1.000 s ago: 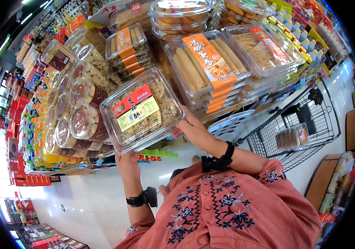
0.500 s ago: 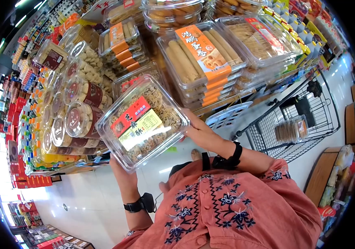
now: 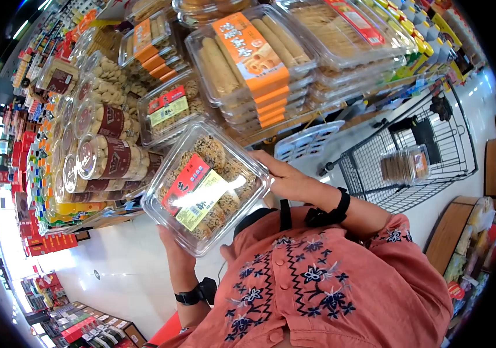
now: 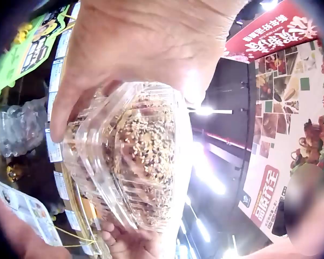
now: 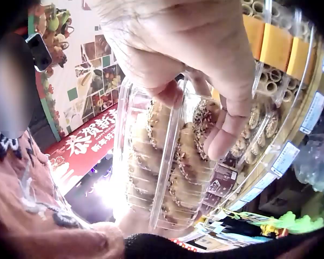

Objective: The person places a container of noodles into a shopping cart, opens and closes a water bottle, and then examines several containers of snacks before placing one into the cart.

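Lowered away from the stacked boxes [image 3: 248, 58] since a second ago, the clear plastic box [image 3: 204, 185] was tilted above the pink shirt [image 3: 329, 278]. The left hand [image 3: 172, 239] gripped its near corner. The right hand [image 3: 291, 180] held the far edge, fingers [image 5: 227, 127] curled under it. Only the wrist views showed the ribbed bottom and the round sesame biscuits [image 5: 183, 162]. The head view showed a red and yellow label [image 3: 195, 188] with Chinese characters, partly under glare.

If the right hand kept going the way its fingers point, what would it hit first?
The clear box of sesame biscuits that the right hand holds; past it, probably the round jars, though depth is unclear.
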A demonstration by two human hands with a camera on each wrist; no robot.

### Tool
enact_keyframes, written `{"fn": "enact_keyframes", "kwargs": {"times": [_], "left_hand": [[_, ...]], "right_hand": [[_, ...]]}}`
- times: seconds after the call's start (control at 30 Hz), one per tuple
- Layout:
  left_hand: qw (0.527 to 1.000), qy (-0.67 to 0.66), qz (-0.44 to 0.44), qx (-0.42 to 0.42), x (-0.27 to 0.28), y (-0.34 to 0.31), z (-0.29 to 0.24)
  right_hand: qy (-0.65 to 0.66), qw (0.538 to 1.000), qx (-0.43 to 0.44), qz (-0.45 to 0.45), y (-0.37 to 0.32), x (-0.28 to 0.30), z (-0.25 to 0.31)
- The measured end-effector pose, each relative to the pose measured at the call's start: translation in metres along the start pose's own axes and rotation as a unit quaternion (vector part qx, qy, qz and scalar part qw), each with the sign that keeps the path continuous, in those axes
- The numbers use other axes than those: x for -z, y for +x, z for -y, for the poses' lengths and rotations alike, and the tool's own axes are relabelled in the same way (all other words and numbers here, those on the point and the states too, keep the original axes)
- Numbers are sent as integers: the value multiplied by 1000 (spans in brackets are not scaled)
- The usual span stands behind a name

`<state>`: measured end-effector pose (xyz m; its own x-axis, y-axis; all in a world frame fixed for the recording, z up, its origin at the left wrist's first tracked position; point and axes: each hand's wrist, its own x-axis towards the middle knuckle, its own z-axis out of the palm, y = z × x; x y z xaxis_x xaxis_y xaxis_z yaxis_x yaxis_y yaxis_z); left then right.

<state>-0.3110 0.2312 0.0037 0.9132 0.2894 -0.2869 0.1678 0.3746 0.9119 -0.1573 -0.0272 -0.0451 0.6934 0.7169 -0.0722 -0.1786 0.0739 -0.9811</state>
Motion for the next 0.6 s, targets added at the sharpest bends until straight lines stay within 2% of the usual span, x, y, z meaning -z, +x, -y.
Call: {"fn": "enact_keyframes", "kwargs": {"times": [0.1, 0.2, 0.33, 0.43, 0.5, 0.6], "left_hand": [[999, 9, 15, 34, -14, -6, 15], [995, 34, 51, 74, -38, -7, 25], [981, 66, 125, 131, -74, 4, 39], [970, 106, 145, 164, -113, 12, 47], [952, 132, 187, 203, -132, 25, 58], [932, 162, 240, 218, -173, 46, 82]], "right_hand": [[-24, 1000, 13, -2, -27, 21, -10], [14, 1000, -9, -26, -66, 43, -21], [32, 991, -68, -108, -113, 70, -24], [107, 979, -45, -165, -154, 85, -37], [136, 967, -17, -214, -192, 98, -44], [140, 947, -68, -280, -239, 113, -14]]}}
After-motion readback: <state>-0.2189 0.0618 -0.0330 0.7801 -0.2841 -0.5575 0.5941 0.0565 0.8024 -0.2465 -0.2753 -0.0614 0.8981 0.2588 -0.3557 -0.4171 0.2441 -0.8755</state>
